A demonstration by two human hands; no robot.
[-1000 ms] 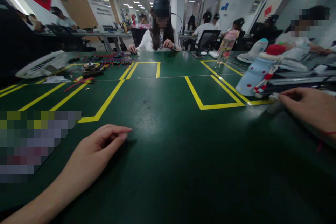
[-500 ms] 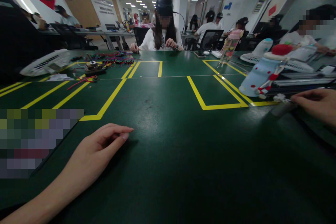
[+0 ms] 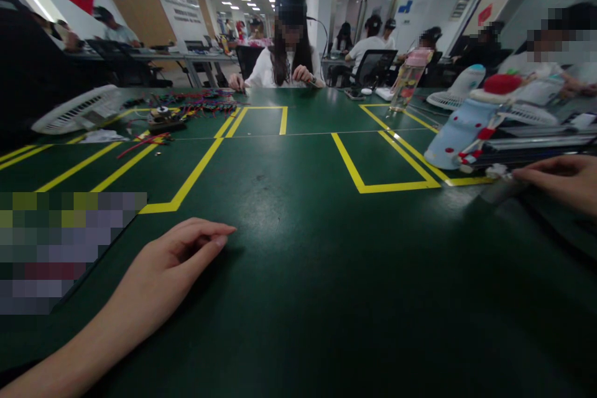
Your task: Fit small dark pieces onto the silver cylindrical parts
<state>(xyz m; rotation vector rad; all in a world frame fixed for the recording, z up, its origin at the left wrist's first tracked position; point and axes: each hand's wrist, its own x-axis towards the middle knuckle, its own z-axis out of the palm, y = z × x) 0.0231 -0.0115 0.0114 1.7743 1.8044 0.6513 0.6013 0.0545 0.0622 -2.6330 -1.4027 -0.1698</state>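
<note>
My left hand (image 3: 175, 264) rests low over the green table (image 3: 298, 286) at the left. Its fingers are pressed together with the thumb against them, and nothing shows between them. At the right edge my right hand (image 3: 562, 177) is closed in a pinch at the end of a grey cylinder-like piece (image 3: 502, 191), which lies low at the table and is blurred. Beside that piece is a small crumpled white bit (image 3: 498, 171). A light blue bottle (image 3: 450, 137) with a red top stands just beyond, tilted in the view.
Yellow tape (image 3: 396, 188) marks boxes on the table. Wires (image 3: 200, 102), a small device (image 3: 163, 118) and a white fan (image 3: 79, 111) lie at the far left. A clear bottle (image 3: 408, 84) stands at the far right. A person (image 3: 284, 65) sits opposite.
The view has shifted very slightly. My right hand has edged a little to the left at the grey piece; my left hand keeps its pose.
</note>
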